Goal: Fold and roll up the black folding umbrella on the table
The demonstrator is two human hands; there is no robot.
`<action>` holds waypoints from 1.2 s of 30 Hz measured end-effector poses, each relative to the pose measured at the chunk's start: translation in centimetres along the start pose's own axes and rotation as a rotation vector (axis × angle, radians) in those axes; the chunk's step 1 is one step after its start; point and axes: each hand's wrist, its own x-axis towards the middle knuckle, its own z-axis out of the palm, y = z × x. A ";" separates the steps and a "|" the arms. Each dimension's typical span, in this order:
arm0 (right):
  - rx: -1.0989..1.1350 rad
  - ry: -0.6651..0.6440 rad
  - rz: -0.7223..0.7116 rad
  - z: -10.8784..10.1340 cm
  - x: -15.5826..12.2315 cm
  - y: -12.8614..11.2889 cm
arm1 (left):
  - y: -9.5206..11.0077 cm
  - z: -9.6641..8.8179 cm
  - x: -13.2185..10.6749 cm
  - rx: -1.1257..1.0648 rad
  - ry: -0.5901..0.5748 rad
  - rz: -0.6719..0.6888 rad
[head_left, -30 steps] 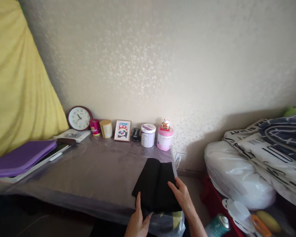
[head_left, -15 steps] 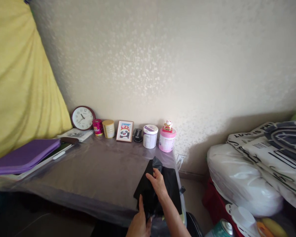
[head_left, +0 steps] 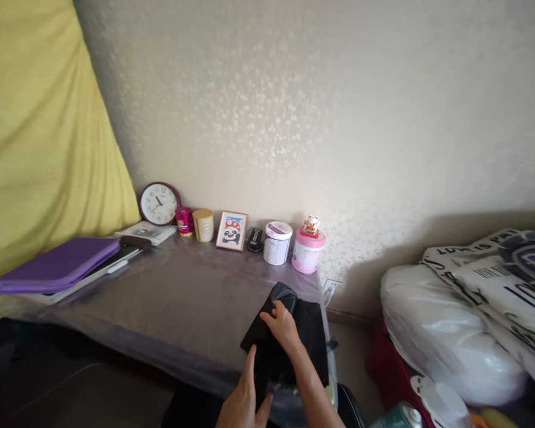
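A thin, slightly shiny black plastic bag (head_left: 312,333) lies creased at the right front corner of the table, partly folded over itself. My right hand (head_left: 282,326) is on top of it, with bent fingers gripping the folded layer near its far end. At the near edge, my left hand (head_left: 245,389) has the bag between thumb and fingers. Both forearms come in from the bottom, and part of the bag is hidden beneath my hands.
Along the wall stand a clock (head_left: 160,204), a framed panda picture (head_left: 232,230), a white tub (head_left: 277,245) and a pink tub (head_left: 307,252) topped by a cat figurine. A purple folder (head_left: 57,264) lies left. Bagged bedding (head_left: 446,327) is beyond the table's right edge.
My right hand has pressed the raised flap at the bag's far end flatter. My left hand has shifted slightly left and its thumb is more spread. The view has turned a little left.
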 end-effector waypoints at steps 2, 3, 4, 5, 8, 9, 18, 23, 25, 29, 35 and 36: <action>-0.036 -0.011 -0.027 -0.1 -0.1 -0.2 | 0.6 -0.5 -0.1 0.061 -0.034 -0.014; -0.050 -0.019 -0.047 -0.2 -0.1 -0.3 | 0.9 -0.7 0.0 0.088 -0.069 -0.025; -0.058 -0.026 -0.068 -0.2 -0.2 -0.4 | 1.2 -0.8 0.2 0.111 -0.106 -0.035; -0.064 -0.037 -0.090 -0.3 -0.2 -0.5 | 1.4 -0.8 0.4 0.128 -0.137 -0.041; -0.067 -0.082 -0.159 -0.7 -0.4 -0.8 | 1.7 -0.6 1.1 0.153 -0.176 -0.045; -0.064 -0.100 -0.181 -0.8 -0.4 -0.9 | 1.8 -0.4 1.3 0.160 -0.177 -0.050; -0.183 -0.211 -0.386 -0.4 -2.1 -1.2 | 1.6 -0.1 1.9 0.200 -0.167 -0.104; 0.002 -0.293 -0.536 -1.3 -3.2 -0.4 | 1.5 0.2 2.0 0.138 -0.152 -0.172; 0.061 -0.236 -0.597 -1.9 -3.7 0.3 | 1.5 0.3 1.9 0.139 -0.138 -0.182; -0.026 -0.069 -0.728 -2.5 -4.3 2.1 | 1.5 0.5 1.9 0.160 -0.114 -0.172; -0.236 -0.068 -0.828 -2.2 -2.5 3.3 | 1.7 0.4 2.0 0.157 -0.125 -0.189; -0.254 -0.076 -0.837 -2.1 -1.9 3.3 | 1.7 0.4 2.1 0.150 -0.131 -0.192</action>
